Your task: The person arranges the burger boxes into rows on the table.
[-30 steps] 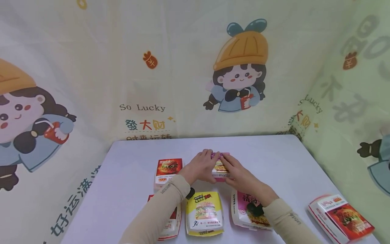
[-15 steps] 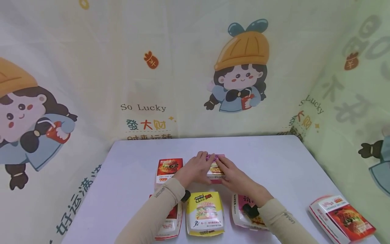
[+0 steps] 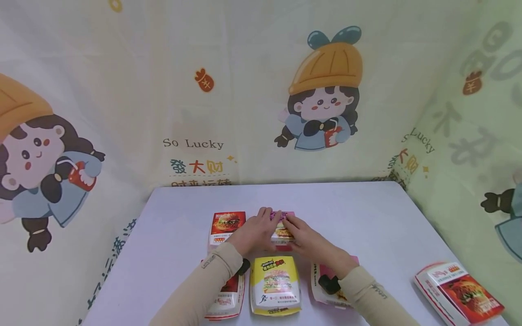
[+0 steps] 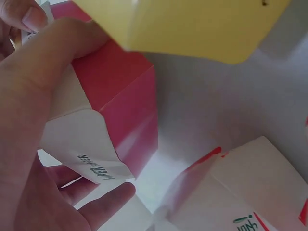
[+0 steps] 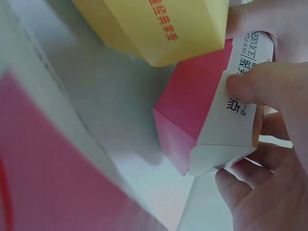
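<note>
Cartoon-printed cloth (image 3: 248, 90) backs the desk (image 3: 163, 258); just beyond the yellow box (image 3: 275, 286), left hand (image 3: 253, 232) and right hand (image 3: 311, 240) hold the pink-and-white box (image 3: 282, 232), fingers (image 5: 233, 186) bent round its sides.

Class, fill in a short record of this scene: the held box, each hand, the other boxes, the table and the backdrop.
Held box: pink and white, burger picture on top
Left hand: grips its left side
Right hand: grips its right side
Row nearest the person, left to right: front red box, partly hidden; yellow box; second pink box, partly hidden
Beside left hand: rear red box
Far right: angled red box
Table: pale
Backdrop: cloth with cartoon figures
</note>
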Tool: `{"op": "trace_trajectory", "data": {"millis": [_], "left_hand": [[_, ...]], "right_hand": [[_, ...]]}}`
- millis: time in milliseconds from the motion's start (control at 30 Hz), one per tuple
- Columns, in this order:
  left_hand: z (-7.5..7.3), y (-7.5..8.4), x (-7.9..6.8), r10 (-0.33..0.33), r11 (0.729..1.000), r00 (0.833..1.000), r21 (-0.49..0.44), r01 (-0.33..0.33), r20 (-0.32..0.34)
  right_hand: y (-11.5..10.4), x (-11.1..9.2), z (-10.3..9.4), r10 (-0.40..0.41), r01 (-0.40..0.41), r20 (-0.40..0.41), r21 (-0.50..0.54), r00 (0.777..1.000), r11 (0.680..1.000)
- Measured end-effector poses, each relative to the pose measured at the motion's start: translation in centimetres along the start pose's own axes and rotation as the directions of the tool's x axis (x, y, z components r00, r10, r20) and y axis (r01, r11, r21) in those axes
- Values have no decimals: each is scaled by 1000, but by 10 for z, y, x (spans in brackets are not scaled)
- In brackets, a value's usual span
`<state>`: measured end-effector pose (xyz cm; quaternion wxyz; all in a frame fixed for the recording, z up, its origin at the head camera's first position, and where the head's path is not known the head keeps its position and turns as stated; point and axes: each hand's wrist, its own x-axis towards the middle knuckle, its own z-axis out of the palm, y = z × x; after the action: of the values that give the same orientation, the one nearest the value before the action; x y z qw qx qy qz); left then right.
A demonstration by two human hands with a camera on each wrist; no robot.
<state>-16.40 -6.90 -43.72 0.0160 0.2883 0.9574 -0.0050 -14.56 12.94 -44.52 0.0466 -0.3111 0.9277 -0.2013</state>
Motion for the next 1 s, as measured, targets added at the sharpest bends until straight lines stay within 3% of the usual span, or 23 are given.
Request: {"op": "trace_trajectory", "data": {"millis": [267,467,733,1000], "left_hand": [[3,-4,-4,-41,999,997,-10,42,65],[4,-8,-6,-39,999,997,-4,39,72],[3,-12,-8,-58,998,993,6,58,102],[-4,-14,-10,-69,994,989,-74,79,133]], "right_hand": [[-5,5,5,9,-9,25,20,1000,1000],[-9,8,7,-22,22,-1,12,1000,1000],[-13,13,9,-8,6,34,49,999,999],[-13,14,11,-73,70,30,90,997,994]]}}
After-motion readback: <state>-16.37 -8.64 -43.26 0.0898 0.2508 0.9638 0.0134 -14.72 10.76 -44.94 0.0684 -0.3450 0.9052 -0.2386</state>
